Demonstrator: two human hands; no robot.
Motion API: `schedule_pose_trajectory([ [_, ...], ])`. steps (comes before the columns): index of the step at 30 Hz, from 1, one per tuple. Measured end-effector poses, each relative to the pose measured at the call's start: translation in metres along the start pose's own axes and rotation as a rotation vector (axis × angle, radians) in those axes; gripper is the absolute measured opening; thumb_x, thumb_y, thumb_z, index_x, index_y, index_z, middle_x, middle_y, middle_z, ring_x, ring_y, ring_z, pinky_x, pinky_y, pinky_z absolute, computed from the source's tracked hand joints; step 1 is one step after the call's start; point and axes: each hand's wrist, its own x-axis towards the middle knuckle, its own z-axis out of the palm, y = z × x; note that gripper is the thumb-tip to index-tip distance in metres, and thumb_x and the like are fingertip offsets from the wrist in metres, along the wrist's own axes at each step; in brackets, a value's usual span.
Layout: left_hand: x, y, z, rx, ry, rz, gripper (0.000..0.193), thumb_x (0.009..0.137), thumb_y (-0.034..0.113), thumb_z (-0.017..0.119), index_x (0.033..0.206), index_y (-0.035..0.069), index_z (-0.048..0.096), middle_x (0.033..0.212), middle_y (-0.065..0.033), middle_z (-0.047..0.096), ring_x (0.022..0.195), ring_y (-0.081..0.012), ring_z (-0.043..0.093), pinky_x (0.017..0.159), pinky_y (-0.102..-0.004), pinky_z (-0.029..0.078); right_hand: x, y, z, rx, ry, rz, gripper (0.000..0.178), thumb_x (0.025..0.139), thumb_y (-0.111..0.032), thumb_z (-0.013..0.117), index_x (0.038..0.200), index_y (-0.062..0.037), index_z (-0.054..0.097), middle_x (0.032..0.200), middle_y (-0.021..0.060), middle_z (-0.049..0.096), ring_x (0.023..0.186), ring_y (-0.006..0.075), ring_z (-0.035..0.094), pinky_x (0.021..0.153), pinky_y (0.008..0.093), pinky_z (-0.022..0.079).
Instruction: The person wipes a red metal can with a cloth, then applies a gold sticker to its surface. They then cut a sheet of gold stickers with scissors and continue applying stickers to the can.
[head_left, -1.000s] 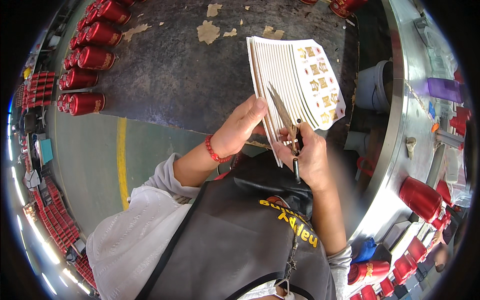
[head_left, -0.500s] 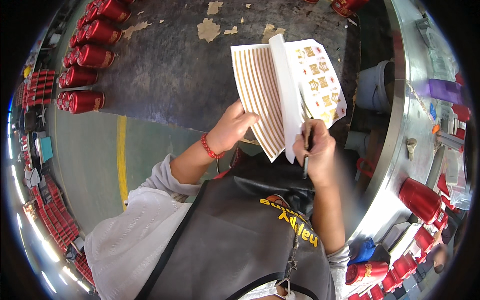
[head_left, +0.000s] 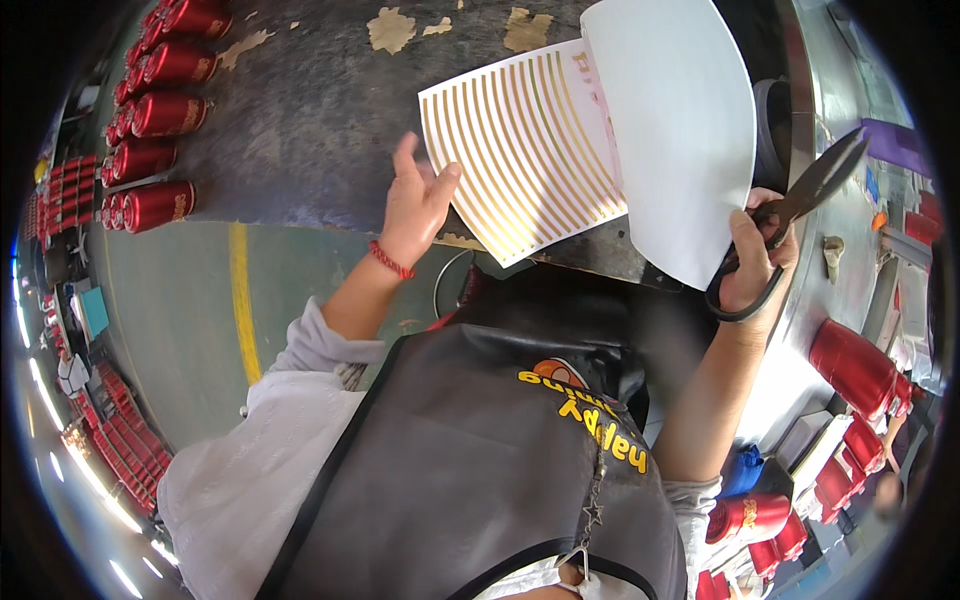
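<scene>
A sticker sheet with gold stripes (head_left: 520, 150) lies at the near edge of the dark worktable. A broad white sheet (head_left: 680, 130), blank on its upper face, covers its right part. My right hand (head_left: 755, 265) pinches the white sheet's right edge between thumb and fingers. That same hand carries black scissors (head_left: 815, 185), a handle loop around the fingers and blades pointing up and right. My left hand (head_left: 415, 205) is at the striped sheet's left edge, fingers spread and slightly blurred. Its thumb is close to the sheet; contact is unclear.
Red cans (head_left: 165, 113) stand in rows along the worktable's (head_left: 310, 130) left end. Right of me runs a metal counter (head_left: 790, 340) with a large red canister (head_left: 855, 365) and a purple container (head_left: 895, 145). More red cans (head_left: 755, 518) are at lower right.
My right hand has moved right and up, spreading the curled white sheet over the printed part. The scissors' blades now point up and right. My left hand has loosened its grip and shifted left.
</scene>
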Motion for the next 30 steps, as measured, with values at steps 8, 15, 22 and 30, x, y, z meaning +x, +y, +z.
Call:
schedule_pose_trajectory([
  [8, 0.0, 0.091, 0.023, -0.911, -0.519, -0.248, 0.065, 0.1, 0.05, 0.049, 0.142, 0.003, 0.037, 0.128, -0.0137, 0.053, 0.115, -0.0237, 0.056, 0.094, -0.0392, 0.052, -0.036, 0.006, 0.065, -0.347, -0.246, -0.224, 0.019, 0.079, 0.006, 0.063, 0.095, -0.002, 0.056, 0.064, 0.0026, 0.055, 0.051, 0.0116, 0.056, 0.05, 0.0264, 0.048],
  [15, -0.005, 0.083, 0.033, -0.952, -0.391, -0.23, 0.047, 0.102, 0.031, 0.051, 0.135, -0.002, 0.045, 0.125, -0.0111, 0.061, 0.108, -0.0199, 0.064, 0.088, -0.0358, 0.055, -0.064, 0.03, 0.101, -0.391, -0.422, -0.132, 0.033, 0.079, -0.014, 0.079, 0.1, -0.0001, 0.057, 0.079, 0.0183, 0.066, 0.072, 0.0336, 0.069, 0.065, 0.0393, 0.055],
  [22, 0.01, 0.043, 0.02, -1.066, -0.284, -0.504, 0.042, 0.091, 0.006, 0.056, 0.131, -0.006, 0.05, 0.124, -0.0156, 0.062, 0.112, -0.0277, 0.063, 0.095, -0.0396, 0.052, -0.071, 0.037, 0.045, 0.108, -0.194, 0.146, 0.031, 0.089, -0.009, 0.073, 0.115, -0.0015, 0.058, 0.074, -0.0023, 0.053, 0.062, 0.0033, 0.044, 0.057, 0.0199, 0.041],
  [30, 0.058, 0.062, -0.036, -1.408, -0.448, -0.467, 0.023, 0.097, 0.004, 0.046, 0.112, -0.012, 0.054, 0.108, -0.021, 0.067, 0.099, -0.0289, 0.069, 0.078, -0.036, 0.062, -0.094, 0.021, -0.026, 0.215, -0.036, 0.225, 0.063, 0.095, -0.051, 0.058, 0.128, 0.0031, 0.054, 0.08, -0.0003, 0.049, 0.062, 0.0052, 0.04, 0.055, 0.0202, 0.034],
])
